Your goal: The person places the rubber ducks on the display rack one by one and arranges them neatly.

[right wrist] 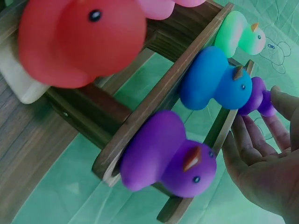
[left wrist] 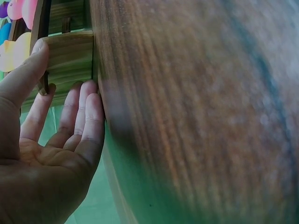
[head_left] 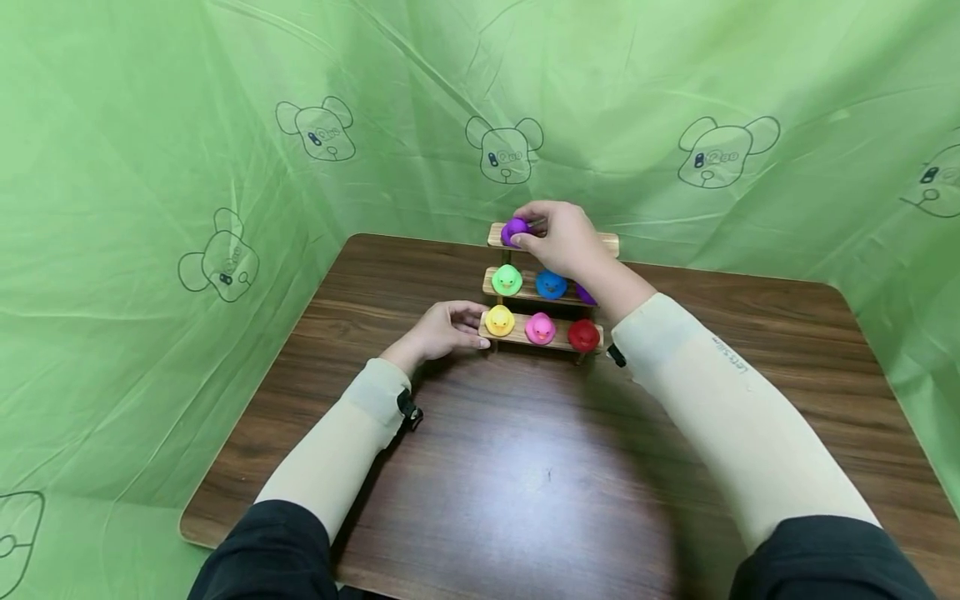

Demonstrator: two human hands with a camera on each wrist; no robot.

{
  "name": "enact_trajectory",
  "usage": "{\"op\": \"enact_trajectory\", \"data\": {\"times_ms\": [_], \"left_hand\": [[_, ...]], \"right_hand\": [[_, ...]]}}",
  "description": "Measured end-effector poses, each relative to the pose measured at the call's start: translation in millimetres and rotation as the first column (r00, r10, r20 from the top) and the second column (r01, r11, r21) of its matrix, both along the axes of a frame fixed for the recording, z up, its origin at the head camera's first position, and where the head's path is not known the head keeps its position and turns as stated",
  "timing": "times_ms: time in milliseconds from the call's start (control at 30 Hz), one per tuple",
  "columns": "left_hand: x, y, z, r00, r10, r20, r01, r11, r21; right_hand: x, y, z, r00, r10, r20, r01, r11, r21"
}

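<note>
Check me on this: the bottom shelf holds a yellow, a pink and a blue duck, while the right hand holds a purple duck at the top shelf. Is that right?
Not quite: the head view shows a red duck, not a blue one, with the yellow duck and pink duck on the bottom shelf. The right hand does hold a purple duck at the top shelf.

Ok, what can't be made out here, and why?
Head view: most of the middle-shelf purple duck, behind the right arm.
Head view: part of the top shelf, behind the right hand.
Right wrist view: much of the pink duck, past the top edge.
Left wrist view: part of the blue duck, past the left edge.
</note>
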State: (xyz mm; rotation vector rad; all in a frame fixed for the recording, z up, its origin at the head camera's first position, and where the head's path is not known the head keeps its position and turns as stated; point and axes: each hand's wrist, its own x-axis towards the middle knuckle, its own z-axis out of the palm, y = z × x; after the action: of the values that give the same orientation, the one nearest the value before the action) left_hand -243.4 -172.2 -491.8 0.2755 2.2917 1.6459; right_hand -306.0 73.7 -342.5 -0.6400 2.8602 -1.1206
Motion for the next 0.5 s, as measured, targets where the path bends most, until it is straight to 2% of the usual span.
{"op": "enact_trajectory", "data": {"times_ms": [200,500], "left_hand": [[-1.4,-0.1,-1.2,1.0,0.001,-0.001,-0.001,1.0,-0.005],[-2.8,-0.5,-1.9,1.0,-0.004,-0.005,0.004,1.0,0.004]], "right_hand": [[-0.3,-7.8,1.5,1.0,0.01,-0.02,-0.01,1.0,-0.005],[-2.6,-12.6,1.9,1.0,-0.005,-0.01,0.005,0.998,0.059]]}}
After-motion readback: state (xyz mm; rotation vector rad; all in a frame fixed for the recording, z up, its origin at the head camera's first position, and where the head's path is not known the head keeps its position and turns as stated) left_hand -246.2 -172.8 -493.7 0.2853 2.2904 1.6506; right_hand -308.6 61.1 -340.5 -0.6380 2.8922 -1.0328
